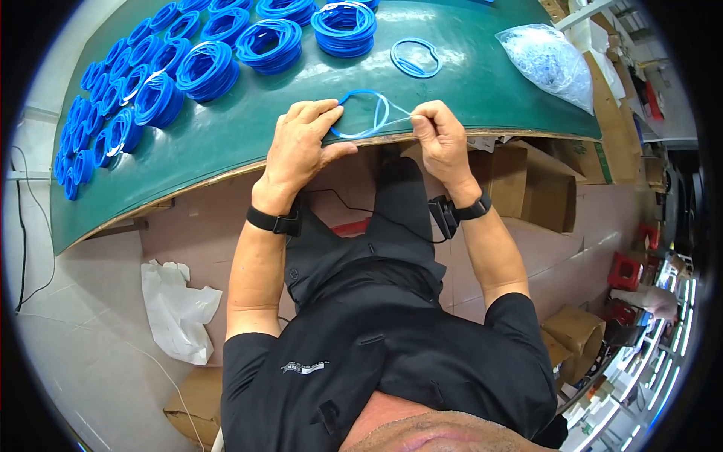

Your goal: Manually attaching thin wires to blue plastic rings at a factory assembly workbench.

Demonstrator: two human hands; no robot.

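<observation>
Work surface: smooth green tabletop with a curved-looking wooden edge (482,98), beneath and beyond both hands. Pale pinkish tiled floor (568,264) below. Rows of bundled bright-blue tubing coils (213,92) stand beyond and left of the left hand. Open brown cardboard box (506,179) sits below, right of the right hand; clear bulging plastic bag (553,68) lies beyond it on the tabletop. Left hand (300,139): fingers touch the ring's left side; grip cannot be told. Right hand (440,135): thumb and fingers pinch a strand. Between hands, near the table edge: thin, glossy blue loop of tubing (361,136), roughly round, paler toward the right, ending in a whitish translucent strand (400,120).
</observation>
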